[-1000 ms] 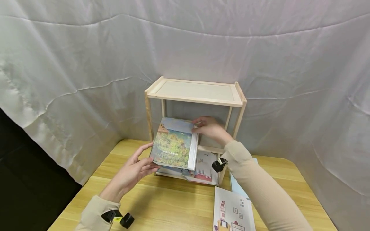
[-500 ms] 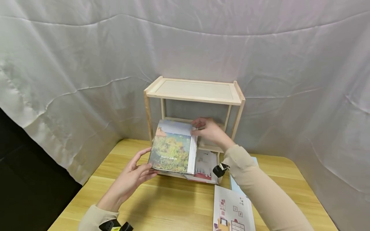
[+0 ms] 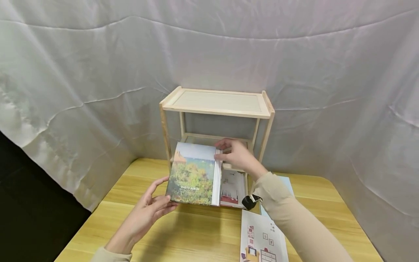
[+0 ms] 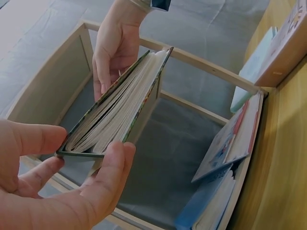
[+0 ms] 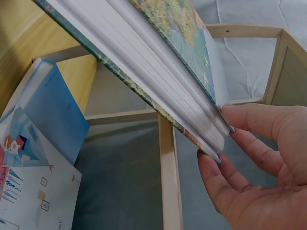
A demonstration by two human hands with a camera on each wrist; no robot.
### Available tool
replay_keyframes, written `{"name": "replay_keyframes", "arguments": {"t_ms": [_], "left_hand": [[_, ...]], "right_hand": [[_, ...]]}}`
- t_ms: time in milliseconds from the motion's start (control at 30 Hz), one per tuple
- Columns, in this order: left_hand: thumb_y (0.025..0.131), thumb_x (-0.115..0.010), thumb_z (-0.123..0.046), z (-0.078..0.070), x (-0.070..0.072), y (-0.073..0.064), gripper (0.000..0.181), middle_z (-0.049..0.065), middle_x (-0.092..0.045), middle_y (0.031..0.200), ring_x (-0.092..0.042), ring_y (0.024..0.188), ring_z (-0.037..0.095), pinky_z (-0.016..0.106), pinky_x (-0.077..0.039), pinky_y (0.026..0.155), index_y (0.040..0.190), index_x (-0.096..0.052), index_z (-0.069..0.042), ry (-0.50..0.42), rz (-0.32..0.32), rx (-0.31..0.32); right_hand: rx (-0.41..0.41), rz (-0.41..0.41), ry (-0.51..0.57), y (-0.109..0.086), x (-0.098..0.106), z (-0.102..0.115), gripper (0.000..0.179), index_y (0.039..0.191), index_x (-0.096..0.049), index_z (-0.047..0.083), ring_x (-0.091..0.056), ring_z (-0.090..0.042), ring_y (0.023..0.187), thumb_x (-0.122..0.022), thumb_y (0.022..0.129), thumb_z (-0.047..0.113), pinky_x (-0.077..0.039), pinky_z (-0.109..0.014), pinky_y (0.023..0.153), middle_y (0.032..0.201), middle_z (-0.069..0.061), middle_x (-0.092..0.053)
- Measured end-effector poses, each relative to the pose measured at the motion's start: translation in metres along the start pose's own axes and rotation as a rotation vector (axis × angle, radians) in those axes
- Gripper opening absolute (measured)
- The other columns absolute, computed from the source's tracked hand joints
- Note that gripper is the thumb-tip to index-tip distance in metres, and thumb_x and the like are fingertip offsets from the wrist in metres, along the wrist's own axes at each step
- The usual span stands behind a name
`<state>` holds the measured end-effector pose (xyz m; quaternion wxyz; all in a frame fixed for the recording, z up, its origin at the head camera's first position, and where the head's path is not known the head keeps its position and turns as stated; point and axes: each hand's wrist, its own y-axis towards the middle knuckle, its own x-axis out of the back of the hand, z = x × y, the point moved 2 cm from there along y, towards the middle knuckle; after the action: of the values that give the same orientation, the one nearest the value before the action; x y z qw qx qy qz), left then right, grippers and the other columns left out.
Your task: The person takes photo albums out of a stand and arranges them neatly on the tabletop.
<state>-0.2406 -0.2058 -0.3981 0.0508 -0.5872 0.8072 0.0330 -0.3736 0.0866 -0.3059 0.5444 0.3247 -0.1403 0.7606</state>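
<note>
A thick photo album [image 3: 193,171] with a painted landscape cover is held up in front of the wooden shelf, tilted, its page edges facing right. My left hand [image 3: 145,211] grips its lower left corner, thumb on one cover and fingers on the other, as the left wrist view shows. The upper right corner is pinched by my right hand [image 3: 237,156]. In the right wrist view that hand's fingertips [image 5: 209,160] press the covers near the page ends. Behind the album, the middle board of the shelf [image 3: 217,102] is partly hidden.
On the shelf's bottom level lie a pale illustrated album [image 3: 233,189] and a blue one [image 5: 60,105]. Another white illustrated album [image 3: 263,236] rests on the wooden table [image 3: 190,233] at front right, with a light blue one [image 3: 286,182] behind it. Grey cloth hangs around.
Both hands have drawn the album slightly down and toward me, away from the shelf. Its tilt has changed a little, and the middle board shows more. Both grips stay the same.
</note>
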Motion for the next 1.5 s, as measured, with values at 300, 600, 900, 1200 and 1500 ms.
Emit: {"name": "replay_keyframes", "arguments": {"t_ms": [300,600,900,1200,1500], "left_hand": [[0.103,-0.058,-0.020,0.011,0.002,-0.014,0.065,0.013,-0.060,0.124,-0.065,0.118,0.031,0.035,-0.054,0.104,0.157,-0.024,-0.029,-0.002,-0.003,-0.009],[0.103,-0.057,-0.019,0.023,0.001,-0.021,0.065,0.022,-0.056,0.138,-0.061,0.123,0.037,0.035,-0.053,0.104,0.157,-0.023,-0.031,-0.013,-0.013,0.034],[0.103,-0.057,-0.017,0.033,0.003,-0.028,0.067,0.013,-0.060,0.116,-0.066,0.117,0.029,0.039,-0.052,0.106,0.158,-0.019,-0.027,-0.024,0.009,0.022],[0.103,-0.055,-0.014,0.040,0.004,-0.033,0.067,0.008,-0.056,0.111,-0.065,0.116,0.027,0.038,-0.053,0.105,0.158,-0.018,-0.024,-0.034,0.052,0.011],[0.103,-0.056,-0.014,0.047,0.003,-0.038,0.069,0.008,-0.059,0.116,-0.066,0.112,0.018,0.035,-0.054,0.104,0.158,-0.016,-0.025,-0.051,0.046,0.044]], "right_hand": [[0.017,0.011,0.035,-0.009,-0.010,0.001,0.038,0.126,-0.066,0.015,-0.064,-0.029,0.114,-0.076,0.090,0.026,-0.056,-0.043,0.096,0.126,-0.009,-0.064],[0.037,0.011,0.043,-0.016,-0.020,-0.006,0.036,0.123,-0.066,0.013,-0.066,-0.029,0.111,-0.076,0.091,0.025,-0.058,-0.041,0.093,0.123,-0.010,-0.065],[0.024,-0.013,0.042,-0.024,-0.027,-0.004,0.035,0.122,-0.066,0.017,-0.067,-0.027,0.111,-0.078,0.089,0.023,-0.057,-0.040,0.097,0.122,-0.005,-0.065],[0.039,-0.009,0.033,-0.030,-0.033,-0.006,0.031,0.117,-0.068,0.018,-0.068,-0.025,0.106,-0.078,0.088,0.020,-0.059,-0.036,0.091,0.116,-0.004,-0.066],[0.023,-0.018,0.023,-0.035,-0.037,-0.006,0.030,0.115,-0.069,0.018,-0.066,-0.019,0.102,-0.079,0.087,0.018,-0.058,-0.033,0.090,0.113,-0.002,-0.067]]}}
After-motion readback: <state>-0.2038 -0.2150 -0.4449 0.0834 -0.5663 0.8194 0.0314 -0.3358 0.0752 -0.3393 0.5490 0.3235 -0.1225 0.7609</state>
